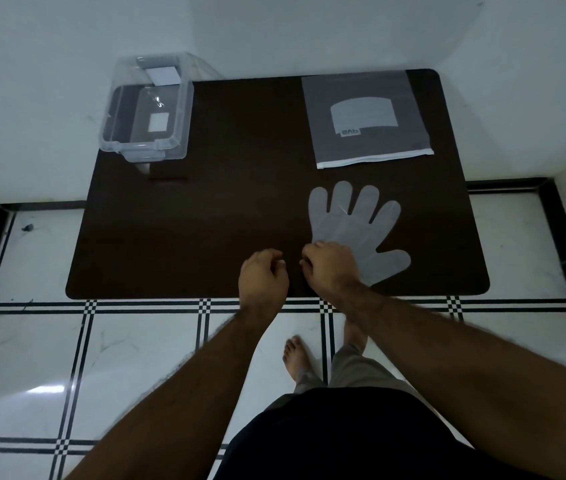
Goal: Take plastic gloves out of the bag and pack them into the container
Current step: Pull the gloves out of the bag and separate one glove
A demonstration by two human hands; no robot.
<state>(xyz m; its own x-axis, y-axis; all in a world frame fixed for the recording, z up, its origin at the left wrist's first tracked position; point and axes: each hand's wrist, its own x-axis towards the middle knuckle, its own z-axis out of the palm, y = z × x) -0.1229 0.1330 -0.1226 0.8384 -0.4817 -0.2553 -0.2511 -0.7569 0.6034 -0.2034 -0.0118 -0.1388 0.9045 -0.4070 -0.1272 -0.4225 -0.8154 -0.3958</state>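
A clear plastic glove lies flat on the dark mat, fingers pointing away from me. My right hand rests on the glove's cuff, its fingertips pinched at the cuff's left edge. Just to its left, my left hand hovers over the bare mat with its fingers curled and nothing visible in them. The grey zip bag lies flat at the mat's far right. At the far left corner stands the clear plastic container with its lid tipped open behind it.
The mat lies on a white tiled floor with black lines. White walls close in at the back and both sides. My bare feet stand just before the mat's near edge.
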